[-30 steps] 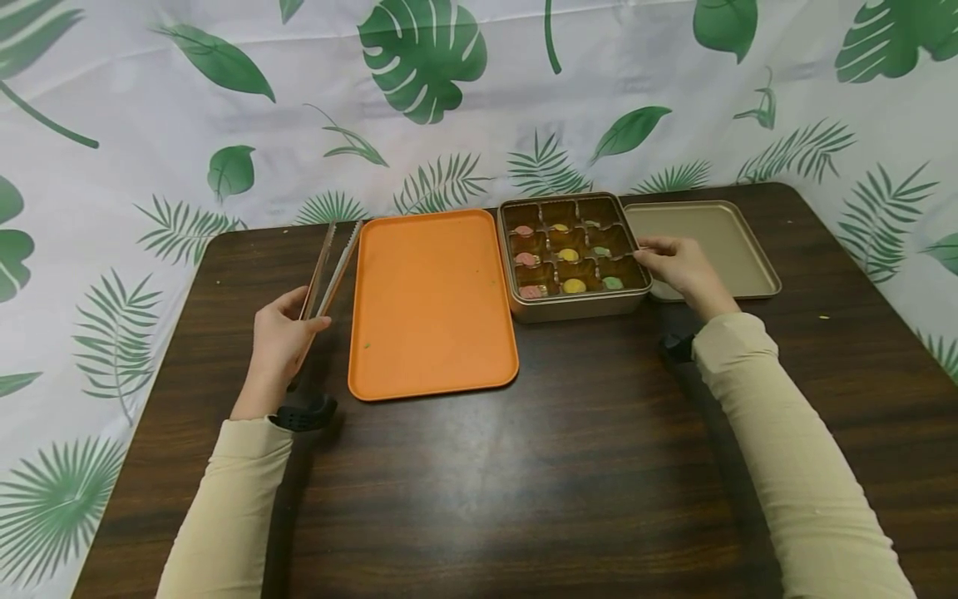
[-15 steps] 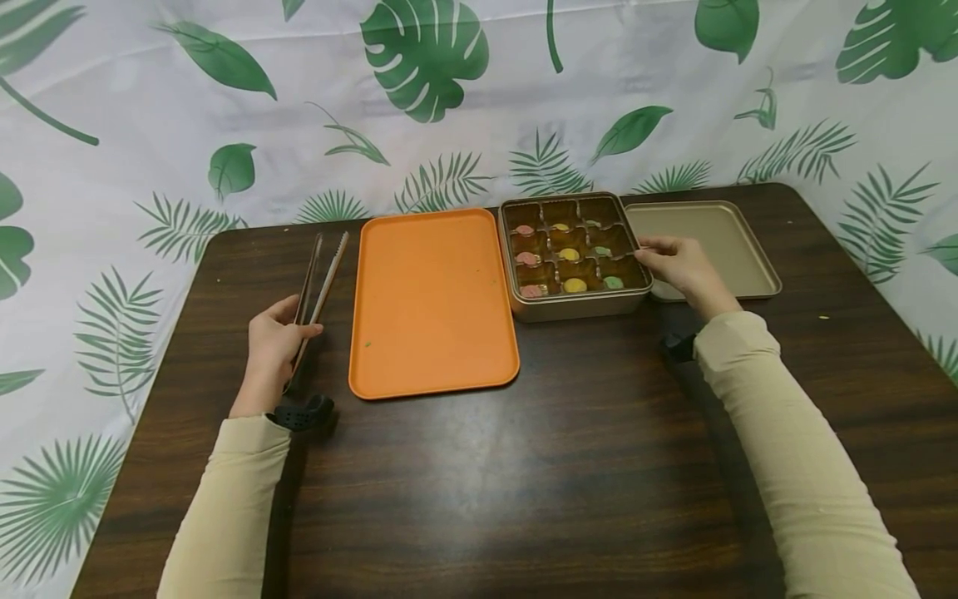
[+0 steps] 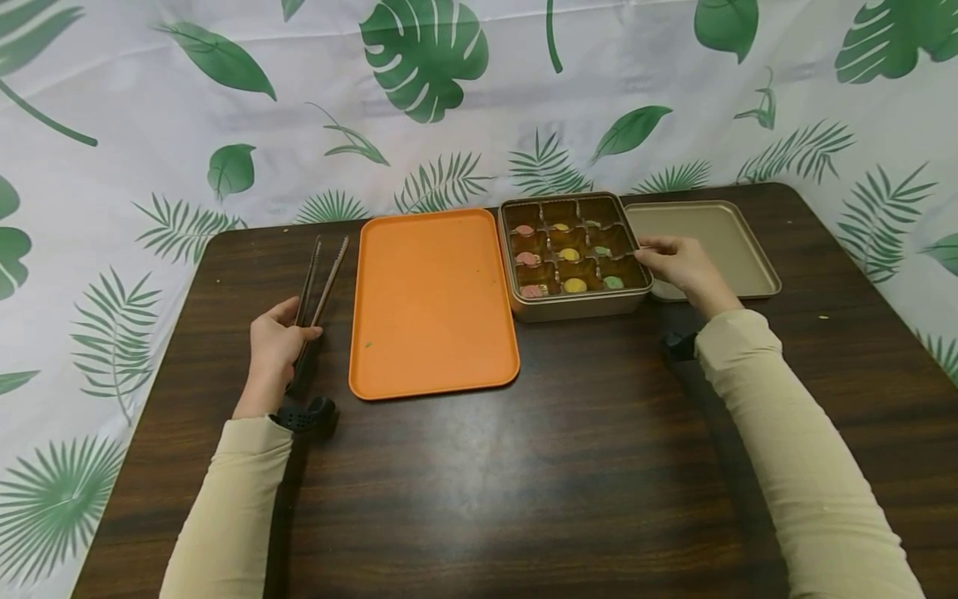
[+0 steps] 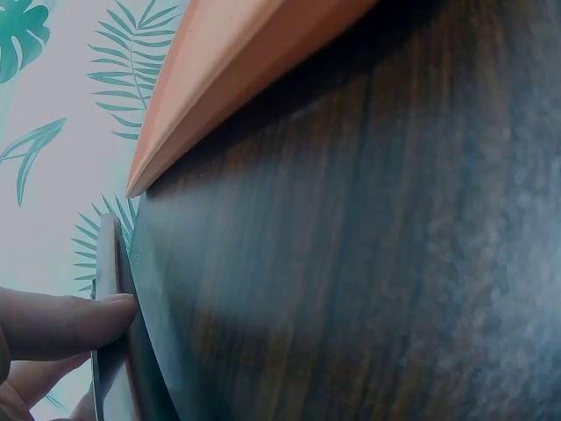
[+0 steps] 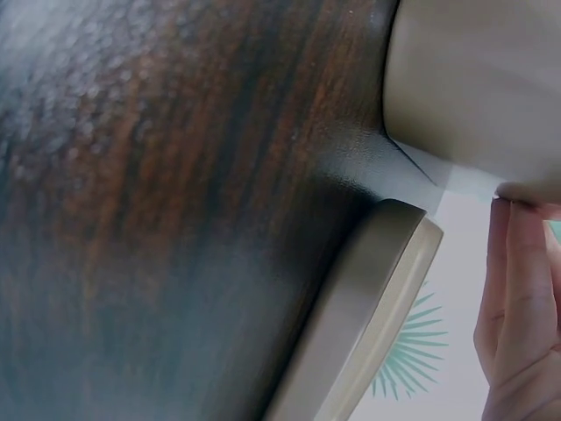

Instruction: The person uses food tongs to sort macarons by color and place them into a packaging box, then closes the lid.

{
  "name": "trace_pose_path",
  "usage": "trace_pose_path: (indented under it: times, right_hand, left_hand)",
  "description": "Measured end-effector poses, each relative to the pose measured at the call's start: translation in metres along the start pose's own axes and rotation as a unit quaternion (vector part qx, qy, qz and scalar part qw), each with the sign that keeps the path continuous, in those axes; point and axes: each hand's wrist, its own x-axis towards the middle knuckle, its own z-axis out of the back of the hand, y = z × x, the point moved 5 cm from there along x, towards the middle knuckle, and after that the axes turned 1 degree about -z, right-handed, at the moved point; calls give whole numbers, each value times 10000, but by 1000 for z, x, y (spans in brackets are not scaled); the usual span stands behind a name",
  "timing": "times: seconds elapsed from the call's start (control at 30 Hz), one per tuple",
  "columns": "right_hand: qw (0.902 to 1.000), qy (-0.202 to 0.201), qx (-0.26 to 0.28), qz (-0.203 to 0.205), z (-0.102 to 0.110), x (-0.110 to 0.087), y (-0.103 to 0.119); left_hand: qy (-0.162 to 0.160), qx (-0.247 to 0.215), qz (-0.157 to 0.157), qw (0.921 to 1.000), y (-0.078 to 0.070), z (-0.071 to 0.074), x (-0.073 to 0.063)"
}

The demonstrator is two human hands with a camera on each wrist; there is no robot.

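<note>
My left hand point(image 3: 273, 343) grips a pair of metal tongs point(image 3: 322, 283) to the left of the orange tray point(image 3: 434, 304). The tongs' arms spread apart and point away from me. In the left wrist view, the thumb presses against the tongs point(image 4: 112, 368). At the right edge of a square gold tin point(image 3: 584, 309), my right hand point(image 3: 684, 270) pinches the rim with its fingertips. Inside the tin, a brown divided insert holds pink, yellow and green cookie-like pieces point(image 3: 575, 285). The right wrist view shows fingers point(image 5: 526, 289) against the tin's side, the thumb hidden.
A shallow gold lid point(image 3: 707, 245) lies just right of the tin, partly behind my right hand. Tray and tin stand side by side near the back edge of the dark wooden table point(image 3: 479, 482). A leaf-patterned cloth point(image 3: 479, 100) hangs behind it.
My left hand has shifted slightly left, and the tongs' tips have come down and away from the tray's edge. The right hand and the tin look unmoved.
</note>
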Motion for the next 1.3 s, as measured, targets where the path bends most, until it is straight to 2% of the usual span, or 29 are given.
trace_pose_path:
  times: [0.3, 0.63, 0.93, 1.3]
  right_hand:
    - [9993, 124, 322, -108, 0, -1, -1]
    - [9996, 133, 114, -203, 2, -1, -2]
    - [9995, 171, 71, -248, 2, -1, -4]
    - [9995, 250, 100, -149, 9, -1, -7]
  left_hand:
    - [-47, 41, -79, 9999, -1, -2, -2]
    - [-34, 94, -194, 9998, 0, -4, -3]
    - [54, 11, -116, 9999, -1, -5, -5]
    - [-89, 71, -195, 9997, -1, -4, -5]
